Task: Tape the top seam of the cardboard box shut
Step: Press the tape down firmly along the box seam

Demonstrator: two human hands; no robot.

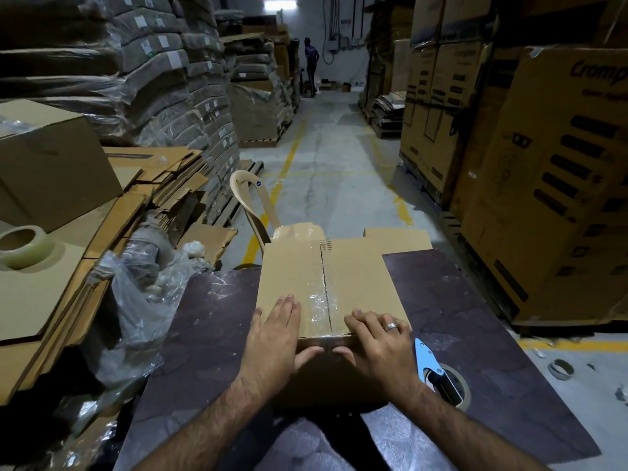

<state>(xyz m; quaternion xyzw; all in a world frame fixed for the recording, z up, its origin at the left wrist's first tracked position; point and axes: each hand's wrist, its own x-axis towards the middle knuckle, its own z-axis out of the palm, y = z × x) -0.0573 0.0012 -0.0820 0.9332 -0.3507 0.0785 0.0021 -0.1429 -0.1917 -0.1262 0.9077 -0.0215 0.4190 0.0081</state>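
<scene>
A brown cardboard box [356, 277] stands on a dark table [452, 300] in front of me, flaps closed. Clear tape [319, 300] lies wrinkled along the near part of its top seam. My left hand [275, 338] rests flat on the left flap at the near edge, with the thumb over the front face. My right hand [380, 338], wearing a ring, presses the right flap the same way. Both hands have fingers spread and hold nothing. A blue tape dispenser [438, 372] with a tape roll lies on the table just right of my right hand.
A roll of clear tape [23, 246] sits on flattened cardboard [44, 294] at the left. A crumpled plastic bag [142, 294] lies by the table's left edge. A beige plastic chair [261, 212] stands behind the box. Stacked cartons [543, 198] line the aisle, and a person [311, 62] stands far down it.
</scene>
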